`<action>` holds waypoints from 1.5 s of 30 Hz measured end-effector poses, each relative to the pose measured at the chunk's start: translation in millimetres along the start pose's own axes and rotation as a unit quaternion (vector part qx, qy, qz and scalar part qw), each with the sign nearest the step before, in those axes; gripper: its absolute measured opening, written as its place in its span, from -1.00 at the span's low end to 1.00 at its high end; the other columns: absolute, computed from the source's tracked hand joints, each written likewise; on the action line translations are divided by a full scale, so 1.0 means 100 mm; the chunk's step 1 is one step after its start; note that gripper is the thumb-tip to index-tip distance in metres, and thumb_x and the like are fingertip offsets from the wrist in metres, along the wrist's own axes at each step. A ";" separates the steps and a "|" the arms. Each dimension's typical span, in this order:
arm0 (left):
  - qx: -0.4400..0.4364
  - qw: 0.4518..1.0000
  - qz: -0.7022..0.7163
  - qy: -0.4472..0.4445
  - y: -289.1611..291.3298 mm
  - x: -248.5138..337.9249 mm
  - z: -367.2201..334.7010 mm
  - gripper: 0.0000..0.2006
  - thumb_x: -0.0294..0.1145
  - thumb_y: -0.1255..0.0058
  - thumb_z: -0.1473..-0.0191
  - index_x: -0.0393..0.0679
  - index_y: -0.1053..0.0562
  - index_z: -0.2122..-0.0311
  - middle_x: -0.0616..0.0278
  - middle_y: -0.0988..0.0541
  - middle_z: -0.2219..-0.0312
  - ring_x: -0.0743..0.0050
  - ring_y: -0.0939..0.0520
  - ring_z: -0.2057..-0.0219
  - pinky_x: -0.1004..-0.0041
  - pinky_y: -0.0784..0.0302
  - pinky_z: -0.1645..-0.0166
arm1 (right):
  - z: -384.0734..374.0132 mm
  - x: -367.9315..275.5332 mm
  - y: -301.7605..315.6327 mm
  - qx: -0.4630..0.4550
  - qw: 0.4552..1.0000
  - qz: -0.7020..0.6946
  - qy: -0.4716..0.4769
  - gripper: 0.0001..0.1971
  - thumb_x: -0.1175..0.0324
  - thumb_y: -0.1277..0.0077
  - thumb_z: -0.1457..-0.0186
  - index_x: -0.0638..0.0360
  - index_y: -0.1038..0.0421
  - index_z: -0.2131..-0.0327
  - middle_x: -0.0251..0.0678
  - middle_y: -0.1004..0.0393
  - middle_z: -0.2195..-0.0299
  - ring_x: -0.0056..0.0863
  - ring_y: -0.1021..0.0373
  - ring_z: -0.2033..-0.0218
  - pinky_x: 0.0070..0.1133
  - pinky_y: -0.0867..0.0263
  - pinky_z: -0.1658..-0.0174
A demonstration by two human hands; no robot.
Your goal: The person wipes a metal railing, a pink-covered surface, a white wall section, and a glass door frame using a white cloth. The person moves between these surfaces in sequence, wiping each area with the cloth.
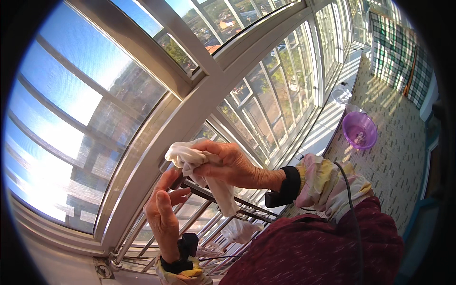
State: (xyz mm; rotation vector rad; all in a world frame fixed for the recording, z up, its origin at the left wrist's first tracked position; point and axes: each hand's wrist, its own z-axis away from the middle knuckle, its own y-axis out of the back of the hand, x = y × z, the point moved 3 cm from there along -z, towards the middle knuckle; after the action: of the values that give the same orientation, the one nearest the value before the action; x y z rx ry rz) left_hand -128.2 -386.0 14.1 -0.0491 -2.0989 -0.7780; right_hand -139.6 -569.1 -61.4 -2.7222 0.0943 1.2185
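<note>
My right hand (235,166) is closed around a crumpled white cloth (182,155), whose loose end hangs below the fingers. The bunched part of the cloth lies against the white window frame (164,126), close to what looks like its handle. Just below it, my left hand (163,216) is raised with fingers apart and slightly bent. Its fingertips come near a dark edge under the cloth; whether they touch it is hard to tell. Both wrists wear dark straps with small black boxes.
Tall barred windows (270,90) run along the left side, with a sill (327,126) below. A metal rack (199,216) with a white plastic bag (239,230) stands beneath my hands. A purple basin (349,133) sits on the patterned floor, near a checked curtain (392,52).
</note>
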 end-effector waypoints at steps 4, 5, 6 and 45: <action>0.113 0.974 -0.193 -0.042 0.19 -0.33 -0.23 -0.37 0.09 0.42 -0.28 -0.32 -0.29 -0.13 -0.13 -0.36 -0.06 0.08 -0.43 -0.06 0.27 -0.39 -0.04 | -0.38 0.29 0.62 0.208 0.974 0.074 0.048 -0.63 0.38 -0.14 -0.03 0.14 -0.33 0.07 -0.25 -0.51 0.29 -0.54 -0.44 0.24 -0.57 -0.40 0.18; 0.125 0.964 -0.228 -0.051 0.22 -0.44 -0.27 -0.37 0.09 0.42 -0.28 -0.31 -0.28 -0.14 -0.14 -0.30 -0.11 0.04 -0.34 -0.13 0.23 -0.30 -0.12 | -0.50 0.37 0.78 0.260 0.960 0.077 0.067 -0.65 0.38 -0.14 -0.03 0.15 -0.33 0.09 -0.27 -0.50 0.28 -0.55 -0.43 0.24 -0.60 -0.39 0.19; 0.138 0.954 -0.257 -0.066 0.25 -0.55 -0.29 -0.37 0.08 0.43 -0.28 -0.30 -0.27 -0.15 -0.15 -0.23 -0.17 0.00 -0.25 -0.21 0.19 -0.22 -0.20 | -0.61 0.45 0.94 0.302 0.950 0.036 0.076 -0.67 0.40 -0.12 -0.04 0.15 -0.33 0.11 -0.27 -0.48 0.26 -0.54 -0.42 0.23 -0.62 -0.38 0.18; 0.177 0.931 -0.319 -0.022 0.13 -0.86 -0.42 -0.58 -0.21 0.21 -0.19 -0.07 -0.35 -0.14 0.13 -0.24 -0.21 0.13 -0.29 -0.20 0.33 -0.23 -0.19 | -0.84 0.63 -0.04 0.214 0.950 0.189 0.125 -0.62 0.51 -0.08 -0.04 0.23 -0.38 0.02 -0.23 -0.30 0.15 -0.33 -0.34 0.14 -0.53 -0.31 0.10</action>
State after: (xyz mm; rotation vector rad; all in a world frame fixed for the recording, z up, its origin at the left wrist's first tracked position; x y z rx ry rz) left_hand -40.7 -377.3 -25.7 0.8548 -2.2834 -0.7477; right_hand -35.6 -579.0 -52.8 -2.5084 0.8393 0.7915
